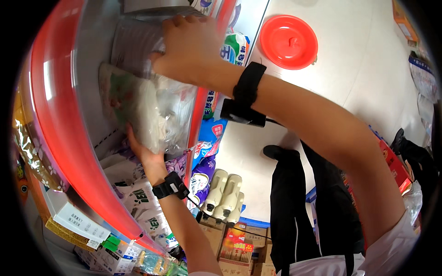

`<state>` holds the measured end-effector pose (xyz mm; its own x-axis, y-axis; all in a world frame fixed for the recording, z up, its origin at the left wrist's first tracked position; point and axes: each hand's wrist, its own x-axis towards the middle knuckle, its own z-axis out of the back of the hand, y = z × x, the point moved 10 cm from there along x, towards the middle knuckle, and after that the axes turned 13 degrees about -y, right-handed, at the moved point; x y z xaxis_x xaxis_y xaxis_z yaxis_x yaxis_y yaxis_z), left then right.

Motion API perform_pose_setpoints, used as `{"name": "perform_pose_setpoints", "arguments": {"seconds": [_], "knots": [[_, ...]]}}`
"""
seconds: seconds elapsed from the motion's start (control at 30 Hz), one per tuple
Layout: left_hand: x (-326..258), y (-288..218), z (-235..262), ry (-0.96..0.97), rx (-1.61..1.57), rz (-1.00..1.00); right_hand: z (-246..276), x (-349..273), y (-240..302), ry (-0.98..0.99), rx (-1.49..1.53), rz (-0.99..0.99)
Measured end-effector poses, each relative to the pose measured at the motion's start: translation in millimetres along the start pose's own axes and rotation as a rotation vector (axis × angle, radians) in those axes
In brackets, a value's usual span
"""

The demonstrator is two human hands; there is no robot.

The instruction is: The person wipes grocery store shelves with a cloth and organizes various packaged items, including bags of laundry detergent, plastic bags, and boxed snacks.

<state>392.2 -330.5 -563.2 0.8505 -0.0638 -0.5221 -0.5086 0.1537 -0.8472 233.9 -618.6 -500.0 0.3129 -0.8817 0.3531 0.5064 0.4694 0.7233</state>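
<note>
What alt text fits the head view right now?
Both hands hold a clear plastic bag of white contents against a red-edged shelf: left hand beneath it, right hand on top. A red round lid lies on the pale floor.

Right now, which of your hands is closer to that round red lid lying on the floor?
Right. My right hand rests on top of the clear bag of white noodles on the shelf, a short way from the red lid. My left hand supports the bag from below, farther away.
</note>
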Motion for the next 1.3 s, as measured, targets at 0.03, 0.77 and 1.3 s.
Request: {"name": "perform_pose_setpoints", "arguments": {"seconds": [0.03, 0.77, 1.3], "knots": [[-1.5, 2.8, 7.1, -0.031, -0.009, 0.016, 3.8, 1.2, 7.0, 0.035, 0.002, -0.005], [-152.0, 39.2, 60.2, -0.013, 0.086, -0.043, 157.8, -149.5, -85.3, 0.240, 0.533, -0.704], [-205.9, 259.5, 132.5, 0.122, 0.360, -0.101, 168.8, -368.1, -243.7, 0.483, 0.889, -1.779]]}}
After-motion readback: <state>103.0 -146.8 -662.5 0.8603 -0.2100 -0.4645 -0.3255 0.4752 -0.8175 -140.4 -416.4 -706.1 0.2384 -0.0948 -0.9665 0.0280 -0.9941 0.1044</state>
